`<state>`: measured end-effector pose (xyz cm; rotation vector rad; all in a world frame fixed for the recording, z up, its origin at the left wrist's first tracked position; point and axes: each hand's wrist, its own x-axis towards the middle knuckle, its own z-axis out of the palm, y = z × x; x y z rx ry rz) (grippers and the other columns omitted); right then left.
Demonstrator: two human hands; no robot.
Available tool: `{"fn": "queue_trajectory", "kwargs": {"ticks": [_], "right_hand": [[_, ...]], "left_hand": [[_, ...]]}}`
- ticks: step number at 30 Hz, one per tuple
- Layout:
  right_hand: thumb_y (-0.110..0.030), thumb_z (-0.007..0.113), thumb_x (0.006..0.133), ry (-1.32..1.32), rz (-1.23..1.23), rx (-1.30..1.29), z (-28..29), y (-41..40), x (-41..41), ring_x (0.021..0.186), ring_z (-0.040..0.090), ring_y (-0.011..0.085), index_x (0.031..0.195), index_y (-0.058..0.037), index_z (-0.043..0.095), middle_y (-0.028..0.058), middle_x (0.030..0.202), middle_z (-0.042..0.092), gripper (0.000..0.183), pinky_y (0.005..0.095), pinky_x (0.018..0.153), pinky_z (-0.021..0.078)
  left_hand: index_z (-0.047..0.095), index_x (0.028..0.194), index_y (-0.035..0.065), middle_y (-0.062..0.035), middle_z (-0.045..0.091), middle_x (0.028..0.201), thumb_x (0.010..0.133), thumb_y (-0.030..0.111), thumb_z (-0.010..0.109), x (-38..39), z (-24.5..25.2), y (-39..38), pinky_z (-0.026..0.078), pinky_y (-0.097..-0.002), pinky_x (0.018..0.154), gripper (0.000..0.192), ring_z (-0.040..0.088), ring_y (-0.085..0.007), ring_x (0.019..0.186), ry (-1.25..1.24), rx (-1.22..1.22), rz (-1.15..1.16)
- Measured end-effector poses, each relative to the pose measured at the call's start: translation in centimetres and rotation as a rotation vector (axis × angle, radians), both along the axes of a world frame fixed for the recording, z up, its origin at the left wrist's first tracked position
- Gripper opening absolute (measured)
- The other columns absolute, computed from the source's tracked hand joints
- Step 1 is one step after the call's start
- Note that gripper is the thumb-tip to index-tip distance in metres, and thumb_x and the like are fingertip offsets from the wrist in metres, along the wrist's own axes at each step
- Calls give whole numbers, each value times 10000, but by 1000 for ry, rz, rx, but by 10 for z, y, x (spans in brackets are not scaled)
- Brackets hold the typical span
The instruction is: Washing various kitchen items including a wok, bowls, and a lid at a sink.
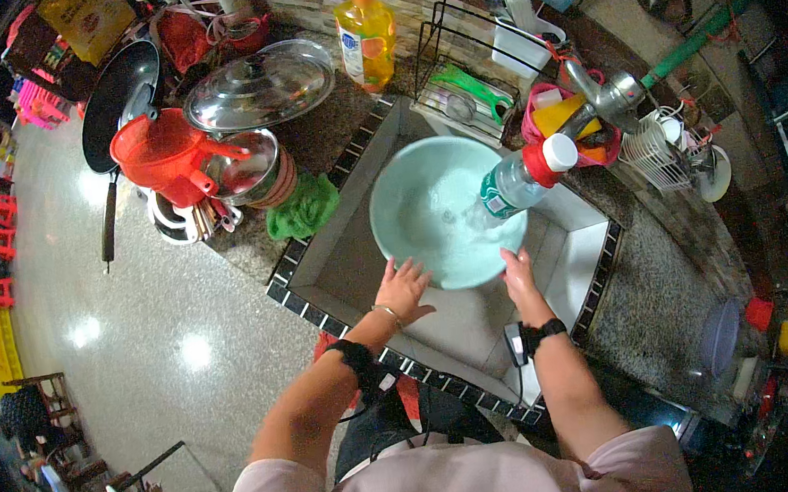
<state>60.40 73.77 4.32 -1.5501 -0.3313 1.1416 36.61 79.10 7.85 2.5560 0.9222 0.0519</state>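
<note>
A pale green plastic basin (417, 194) with water in it sits in the grey tiled sink (337, 251). A clear plastic bottle piece (517, 181) with a green label and a red and white cap hangs from the metal faucet (618, 96) over the basin's right side, and water falls from it. My left hand (402, 291) is at the near left rim, fingers spread, holding nothing. My right hand (519, 275) is at the near right rim, thumb and fingers apart; whether it grips the rim is hard to tell.
Left of the sink lie a green cloth (303, 208), stacked bowls (262, 170), a red plastic strainer (157, 151), a frying pan (120, 94) and a glass lid (261, 88). Behind stands a yellow detergent bottle (367, 42). A pink basket (612, 147) with sponges is by the faucet.
</note>
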Motion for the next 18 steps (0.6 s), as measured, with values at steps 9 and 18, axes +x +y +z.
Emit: {"fn": "queue_trajectory", "kwargs": {"ticks": [9, 18], "right_hand": [[-92, 525, 717, -415, 289, -230, 22, 23, -2, 760, 504, 141, 1014, -50, 449, 51, 906, 525, 310, 285, 642, 419], [-216, 540, 742, -62, 319, 404, 41, 91, 24, 765, 497, 113, 944, -105, 496, 7, 890, 513, 235, 274, 663, 432]], "left_hand": [[530, 903, 177, -21, 561, 835, 694, 272, 513, -8, -31, -20, 255, -449, 880, 230, 515, -200, 847, 77, -106, -18], [534, 779, 28, -169, 525, 647, 779, 298, 460, 40, 15, 20, 388, -389, 548, 280, 500, -330, 616, -363, -616, 401]]}}
